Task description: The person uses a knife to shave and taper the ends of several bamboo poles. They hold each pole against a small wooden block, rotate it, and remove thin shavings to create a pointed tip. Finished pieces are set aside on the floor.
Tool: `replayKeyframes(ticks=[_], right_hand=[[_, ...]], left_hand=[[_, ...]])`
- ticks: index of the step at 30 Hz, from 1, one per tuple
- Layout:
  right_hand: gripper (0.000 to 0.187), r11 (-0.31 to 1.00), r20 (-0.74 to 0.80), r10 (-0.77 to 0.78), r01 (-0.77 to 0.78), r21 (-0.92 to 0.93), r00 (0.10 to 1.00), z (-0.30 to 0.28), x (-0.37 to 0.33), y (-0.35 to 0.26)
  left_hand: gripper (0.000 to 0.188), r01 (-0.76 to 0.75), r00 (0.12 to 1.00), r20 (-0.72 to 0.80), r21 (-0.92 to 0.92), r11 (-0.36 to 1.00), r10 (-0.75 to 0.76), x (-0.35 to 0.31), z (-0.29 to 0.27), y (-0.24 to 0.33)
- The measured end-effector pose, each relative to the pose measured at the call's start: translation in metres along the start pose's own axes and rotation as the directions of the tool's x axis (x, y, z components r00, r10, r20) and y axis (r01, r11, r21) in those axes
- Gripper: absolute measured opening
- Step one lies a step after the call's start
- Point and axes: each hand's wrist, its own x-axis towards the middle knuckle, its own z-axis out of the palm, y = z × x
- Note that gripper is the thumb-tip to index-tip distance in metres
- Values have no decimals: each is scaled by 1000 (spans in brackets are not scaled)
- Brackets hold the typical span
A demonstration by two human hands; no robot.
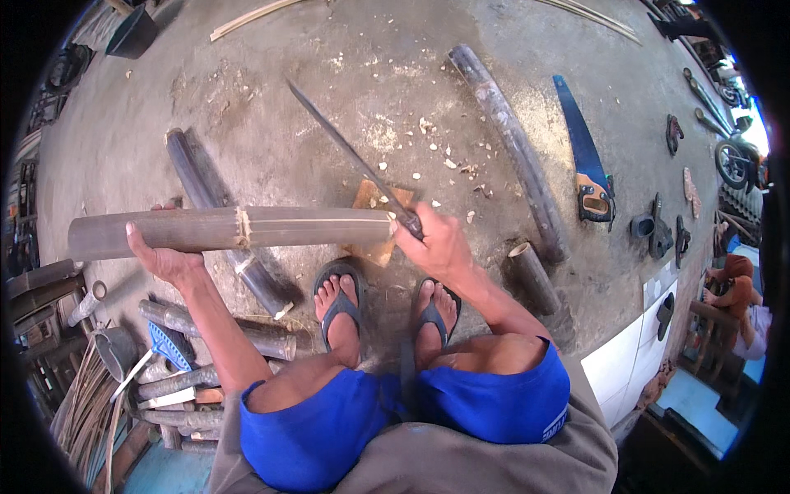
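A thick bamboo length (313,227) lies level across the space before my knees, with a ringed node near its middle and a pale line running from there to its right end. My left hand (169,262) is closed around its left part, thumb on the near side. My right hand (440,245) grips the handle of a long-bladed machete (341,142), whose dark blade slants away to the far left. The bamboo's right end is right beside my right fingers. Beneath, partly hidden by the bamboo, sits a square wooden board (369,251) on the floor.
Bamboo pieces lie on the floor: one at left (191,169), a long one at right (510,148), a short one (535,278). A handsaw (580,148) rests farther right among sandals. At lower left are a bamboo pile (177,383) and a blue brush (170,346). Another person sits at far right.
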Motion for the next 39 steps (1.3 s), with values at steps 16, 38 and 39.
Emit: replayKeyframes(ticks=[16, 38, 39], right_hand=[[38, 994, -82, -53, 45, -99, 995, 29, -5, 54], [37, 977, 24, 33, -28, -210, 999, 19, 10, 29], [39, 995, -47, -30, 26, -93, 998, 6, 9, 3]], left_hand=[[70, 52, 993, 108, -75, 996, -44, 7, -5, -8], [61, -31, 999, 41, -29, 999, 32, 10, -4, 4], [61, -40, 999, 28, -12, 999, 40, 6, -6, 6]])
